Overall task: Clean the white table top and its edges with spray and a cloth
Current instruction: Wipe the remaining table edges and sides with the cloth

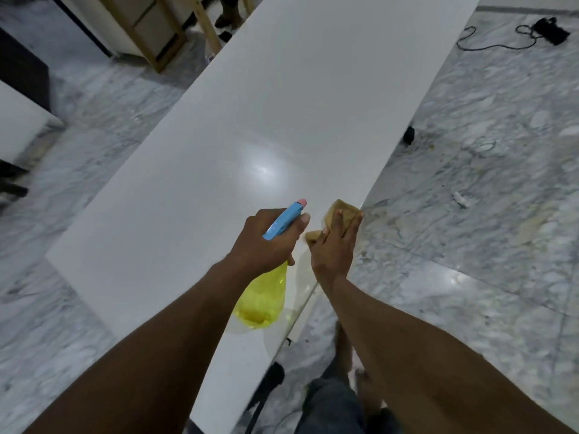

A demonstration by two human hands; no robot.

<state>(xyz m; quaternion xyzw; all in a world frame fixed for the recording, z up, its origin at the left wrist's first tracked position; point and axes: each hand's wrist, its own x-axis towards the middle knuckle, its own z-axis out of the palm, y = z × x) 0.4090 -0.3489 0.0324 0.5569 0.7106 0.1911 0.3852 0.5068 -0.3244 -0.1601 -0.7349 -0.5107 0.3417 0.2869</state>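
A long white table top (282,104) runs from near me to the far upper right. My left hand (266,239) grips a spray bottle (264,303) with a yellow body and a blue head with a pink nozzle, held just above the table. My right hand (336,242) lies flat on a tan cloth (341,209), pressing it onto the table right at its right edge. The two hands are close together, almost touching.
Grey marble floor (470,214) surrounds the table, stained near the right edge. A black cable and plug (548,29) lie at the far right. Wooden furniture legs (163,42) stand at the far left. My legs (338,399) are below the table's right side.
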